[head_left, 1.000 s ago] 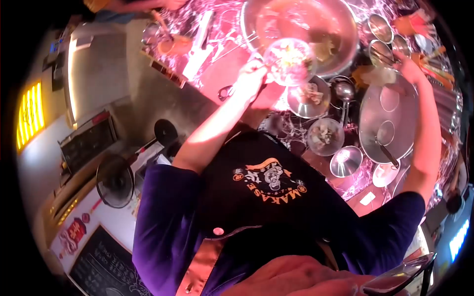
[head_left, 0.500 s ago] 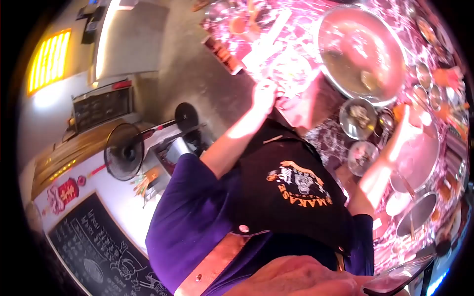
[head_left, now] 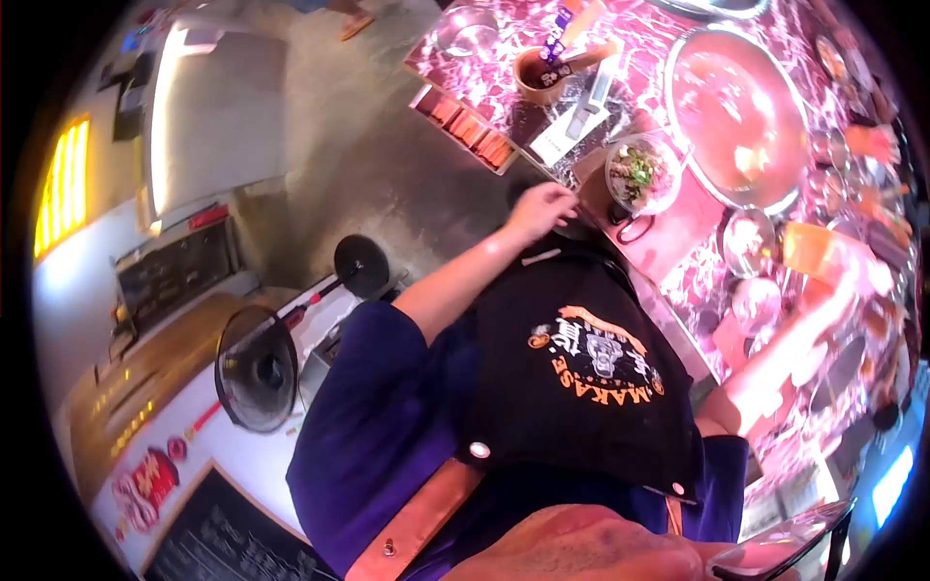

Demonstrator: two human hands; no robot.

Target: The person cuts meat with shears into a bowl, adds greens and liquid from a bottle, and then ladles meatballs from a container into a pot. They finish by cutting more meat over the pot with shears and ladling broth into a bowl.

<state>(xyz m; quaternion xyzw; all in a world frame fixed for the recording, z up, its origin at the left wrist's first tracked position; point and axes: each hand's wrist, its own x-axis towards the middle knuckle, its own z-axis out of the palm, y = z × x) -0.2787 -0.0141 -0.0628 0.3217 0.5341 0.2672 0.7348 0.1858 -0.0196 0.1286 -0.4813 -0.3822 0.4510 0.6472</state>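
My left hand (head_left: 544, 211) hovers at the counter's near edge with its fingers loosely bent and apart; nothing shows in it. To its right stands a round bowl (head_left: 668, 194) filled with chopped greens and pale pieces. Dark loop-shaped handles (head_left: 635, 229) lie below that bowl. On the right, my right hand (head_left: 854, 269), washed out by glare, is closed around an orange container (head_left: 812, 249). That container is beside a small metal bowl (head_left: 748, 242) of pale food. Its contents cannot be made out.
A large metal pan (head_left: 806, 145) holds reddish liquid on the marbled counter. Near the far left corner stand a brown cup (head_left: 539, 85) with tall items, a scale-like device (head_left: 572, 131) and a tray of orange-brown packets (head_left: 467, 128). A person's foot (head_left: 356, 26) shows on the floor.
My left hand has come away from the bowl toward the counter edge. My right hand has shifted right and down the frame and now grips the orange container. The whole view has turned.
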